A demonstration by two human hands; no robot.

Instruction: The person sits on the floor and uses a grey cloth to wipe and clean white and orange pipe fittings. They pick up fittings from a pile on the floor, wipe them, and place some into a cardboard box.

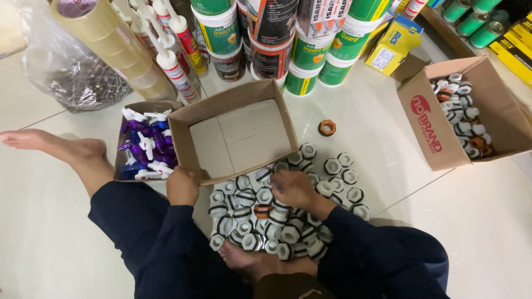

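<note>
Three cardboard boxes (pixel 238 133); two orange fittings (pixel 327 128) on floor (white fittings (pixel 332 166) uncountable).

An open, empty cardboard box (pixel 238 133) stood behind the heap of white hexagonal plastic fittings (pixel 277 213); a second fitting-filled cardboard carton (pixel 438 119) lay right.

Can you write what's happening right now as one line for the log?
left hand: holds edge of empty cardboard box | right hand: on pile of white nuts on floor | lone orange nut beside pile
</note>
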